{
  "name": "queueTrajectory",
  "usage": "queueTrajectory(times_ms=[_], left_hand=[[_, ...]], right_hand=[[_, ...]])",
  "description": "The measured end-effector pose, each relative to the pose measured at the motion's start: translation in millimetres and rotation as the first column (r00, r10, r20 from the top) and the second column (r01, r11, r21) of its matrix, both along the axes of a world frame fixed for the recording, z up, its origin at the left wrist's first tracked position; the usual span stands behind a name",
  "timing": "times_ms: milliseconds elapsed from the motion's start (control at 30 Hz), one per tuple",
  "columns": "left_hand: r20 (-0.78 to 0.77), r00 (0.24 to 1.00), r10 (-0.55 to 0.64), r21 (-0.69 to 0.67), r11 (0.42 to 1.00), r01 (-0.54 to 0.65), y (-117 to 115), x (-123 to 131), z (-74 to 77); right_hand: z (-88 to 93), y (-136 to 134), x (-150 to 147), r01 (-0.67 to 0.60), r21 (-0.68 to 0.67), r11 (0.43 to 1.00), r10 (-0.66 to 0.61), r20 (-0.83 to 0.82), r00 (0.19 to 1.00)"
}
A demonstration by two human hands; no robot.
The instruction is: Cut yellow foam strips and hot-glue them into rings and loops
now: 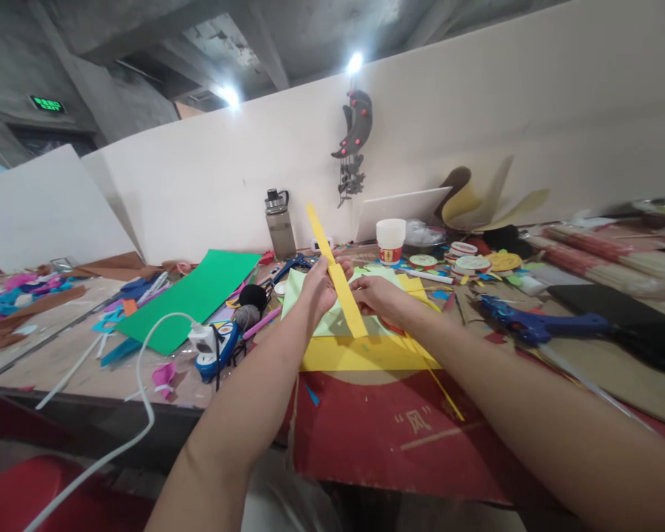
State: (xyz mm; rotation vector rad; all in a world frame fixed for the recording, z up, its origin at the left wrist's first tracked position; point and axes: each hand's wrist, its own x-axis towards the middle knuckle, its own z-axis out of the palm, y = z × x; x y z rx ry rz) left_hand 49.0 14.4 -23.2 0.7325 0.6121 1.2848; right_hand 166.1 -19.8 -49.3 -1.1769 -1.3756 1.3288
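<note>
Above the middle of the worktable [60, 347], a yellow paper strip [346, 301] is held tilted, its upper end pointing away to the left. The left hand [320, 284] and the right hand [377, 295] both pinch it at mid-length, fingers closed on the paper. Directly beneath lie a yellow sheet [360, 356] and a red board [399, 432]. A green sheet [193, 295] lies to the left, a water bottle [280, 223] and a paper cup [391, 241] behind, and a blue glue gun [537, 325] to the right.
</note>
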Motion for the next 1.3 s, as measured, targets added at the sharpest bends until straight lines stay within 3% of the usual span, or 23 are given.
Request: queueTrajectory(times_ms=[133,267,467,633,933,1300], left_hand=[[-0.031,0.995,-0.091,-0.014,0.996,0.091,-2.2,-2.0,4.1],[-0.162,0.972,-0.17,0.012,0.985,0.174,-5.8,-4.4,6.1],[-0.372,0.927,-0.046,0.222,0.966,0.136,-0.7,-3.7,-6.6],[-0.38,0.925,0.0,0.317,0.939,0.131,1.6,-6.8,-8.8],[-0.336,0.942,-0.005,0.304,0.946,0.114,0.5,-9.0,-5.0],[-0.348,0.938,-0.017,0.308,0.942,0.132,3.1,-12.2,-7.2]], right_hand=[[3.7,-1.0,2.7,-0.003,-0.032,0.999,0.001,-0.069,0.998],[10.3,0.3,6.8,0.049,-0.078,0.996,-0.058,-0.122,0.991],[9.4,3.3,7.1,0.11,-0.031,0.993,-0.112,-0.042,0.993],[11.2,-1.6,7.2,0.111,0.079,0.991,-0.113,0.027,0.993],[8.7,0.0,8.1,0.134,0.102,0.986,-0.131,-0.035,0.991],[4.3,2.0,4.0,0.142,0.136,0.98,-0.144,0.008,0.99]])
